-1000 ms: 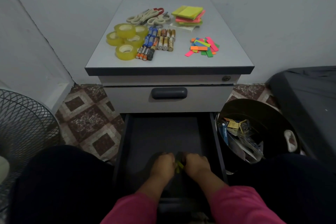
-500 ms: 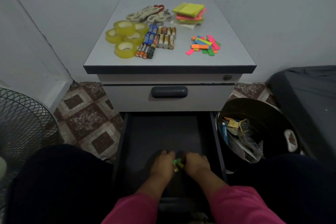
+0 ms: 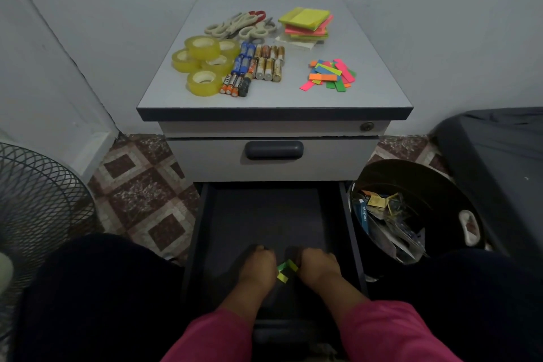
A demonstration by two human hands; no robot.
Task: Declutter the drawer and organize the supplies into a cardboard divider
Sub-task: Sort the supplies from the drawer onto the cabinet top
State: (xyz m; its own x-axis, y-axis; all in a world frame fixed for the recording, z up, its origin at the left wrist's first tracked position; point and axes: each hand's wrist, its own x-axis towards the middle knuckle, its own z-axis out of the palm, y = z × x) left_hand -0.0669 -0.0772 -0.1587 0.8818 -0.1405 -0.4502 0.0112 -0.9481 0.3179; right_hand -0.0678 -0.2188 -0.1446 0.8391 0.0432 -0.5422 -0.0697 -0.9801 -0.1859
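Plain pale grey walls meeting in a corner, dimly lit. Patterned brown-and-cream tiled floor below. Wire fan guard at the left edge; dark upholstered furniture at the right; round dark bin beside it, holding scraps.

Only one legible word: "stapler", in white letters running vertically on a blue box that sits in the bin to the right of the open drawer. Battery labels on the cabinet top are too small and blurred to read.
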